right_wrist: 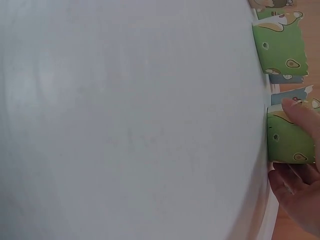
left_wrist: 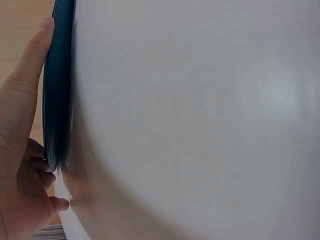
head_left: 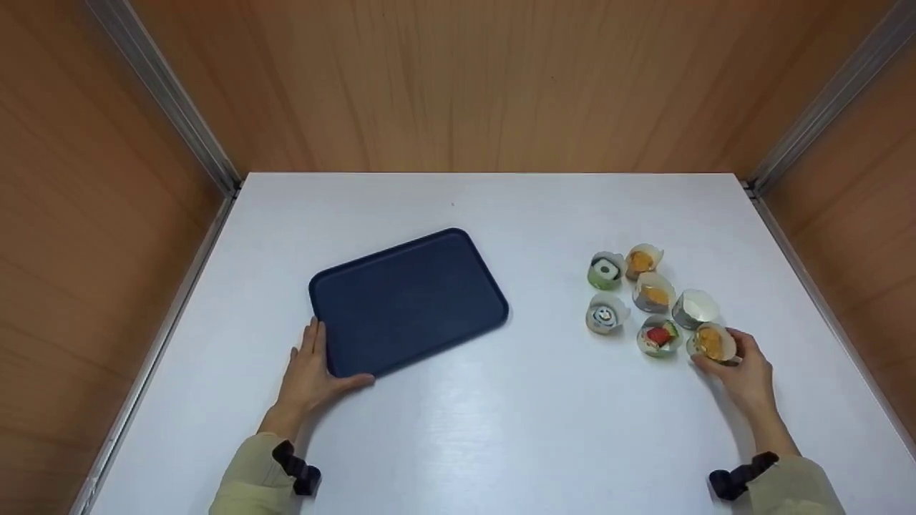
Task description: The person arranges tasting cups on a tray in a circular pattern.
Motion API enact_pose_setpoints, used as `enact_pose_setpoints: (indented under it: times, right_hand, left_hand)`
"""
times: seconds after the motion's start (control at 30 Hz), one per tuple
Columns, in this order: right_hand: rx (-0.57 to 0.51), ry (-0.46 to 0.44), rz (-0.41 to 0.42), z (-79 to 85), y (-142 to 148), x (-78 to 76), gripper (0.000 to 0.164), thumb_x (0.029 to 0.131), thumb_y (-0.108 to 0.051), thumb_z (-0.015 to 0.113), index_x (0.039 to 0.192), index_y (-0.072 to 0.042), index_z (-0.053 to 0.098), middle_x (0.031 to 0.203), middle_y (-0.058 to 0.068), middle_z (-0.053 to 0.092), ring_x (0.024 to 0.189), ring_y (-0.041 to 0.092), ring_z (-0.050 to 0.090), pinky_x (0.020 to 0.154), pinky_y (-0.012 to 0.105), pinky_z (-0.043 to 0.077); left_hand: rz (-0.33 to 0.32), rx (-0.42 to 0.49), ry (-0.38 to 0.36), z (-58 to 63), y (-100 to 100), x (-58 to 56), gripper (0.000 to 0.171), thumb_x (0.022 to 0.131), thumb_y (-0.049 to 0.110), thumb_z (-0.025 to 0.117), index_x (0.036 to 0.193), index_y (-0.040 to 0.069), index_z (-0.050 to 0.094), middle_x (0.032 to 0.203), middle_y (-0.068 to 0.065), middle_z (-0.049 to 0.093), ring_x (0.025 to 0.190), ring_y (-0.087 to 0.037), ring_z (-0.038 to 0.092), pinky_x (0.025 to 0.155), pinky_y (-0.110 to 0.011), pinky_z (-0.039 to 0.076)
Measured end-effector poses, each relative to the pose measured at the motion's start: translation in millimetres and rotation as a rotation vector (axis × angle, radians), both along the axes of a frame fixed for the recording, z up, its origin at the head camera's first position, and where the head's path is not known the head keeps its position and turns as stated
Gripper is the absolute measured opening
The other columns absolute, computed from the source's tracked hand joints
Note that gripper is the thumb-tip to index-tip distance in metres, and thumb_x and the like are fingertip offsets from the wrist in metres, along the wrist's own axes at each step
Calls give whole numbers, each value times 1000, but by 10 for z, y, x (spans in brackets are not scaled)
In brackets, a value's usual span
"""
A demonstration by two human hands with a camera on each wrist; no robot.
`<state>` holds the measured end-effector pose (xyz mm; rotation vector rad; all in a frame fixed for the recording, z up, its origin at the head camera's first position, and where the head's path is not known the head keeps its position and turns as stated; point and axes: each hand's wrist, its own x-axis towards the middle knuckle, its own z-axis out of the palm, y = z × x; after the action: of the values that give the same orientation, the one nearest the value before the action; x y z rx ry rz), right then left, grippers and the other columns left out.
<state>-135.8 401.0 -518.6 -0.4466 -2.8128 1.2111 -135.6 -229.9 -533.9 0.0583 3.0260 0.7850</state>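
Note:
A dark blue tray [head_left: 408, 297] lies at an angle on the white table. My left hand [head_left: 313, 383] rests on its near left corner, straight fingers along the left edge and thumb along the near edge. In the left wrist view the thumb [left_wrist: 37, 55] touches the tray's rim [left_wrist: 60, 90]. Over on the right, my right hand [head_left: 748, 379] holds a small paper cake cup [head_left: 710, 343] with an orange piece inside, thumb on one side and fingers on the other. In the right wrist view this cup [right_wrist: 290, 137] has a green printed wall and stands at the tabletop.
Several similar cups cluster beside the held one: one with a strawberry piece [head_left: 658, 336], a white-looking cup [head_left: 695, 309], two more with orange pieces, and two with black-and-white pieces, including this cup [head_left: 607, 315]. Wooden panels [head_left: 458, 86] enclose the table's back and sides.

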Motion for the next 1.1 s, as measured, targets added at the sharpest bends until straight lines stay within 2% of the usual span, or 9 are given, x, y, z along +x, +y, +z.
enact_pose_setpoints:
  times: [0.13, 0.23, 0.77, 1.1]
  right_hand:
    - [0, 27, -1, -5, 2, 1, 80, 75, -33, 69, 131, 5, 28, 125, 29, 39, 111, 37, 40, 70, 9, 35]
    - [-2, 40, 1, -14, 4, 6, 79, 75, -33, 69, 131, 6, 29, 124, 29, 40, 111, 37, 40, 67, 5, 34]
    - [11, 43, -23, -20, 9, 45, 78, 75, -33, 70, 130, 6, 31, 122, 27, 41, 111, 35, 40, 68, 5, 34]
    - [7, 61, -17, -1, 19, 84, 76, 75, -31, 70, 129, 6, 32, 122, 26, 42, 111, 34, 40, 70, 5, 33]
  left_hand:
    - [-23, -10, 18, 2, 28, -31, 130, 52, 72, 64, 139, -7, 9, 144, -25, 6, 130, -38, 12, 102, -54, 13]
    - [-40, -13, 25, 6, 50, -52, 129, 52, 72, 65, 139, -7, 9, 144, -25, 7, 130, -38, 12, 102, -54, 13]
    - [-92, -25, 9, 16, 162, -163, 130, 52, 73, 63, 139, -7, 10, 145, -22, 6, 128, -38, 18, 102, -53, 15]
    - [-151, -37, 8, 20, 254, -234, 131, 51, 75, 62, 139, -7, 10, 145, -22, 6, 130, -35, 15, 103, -51, 15]
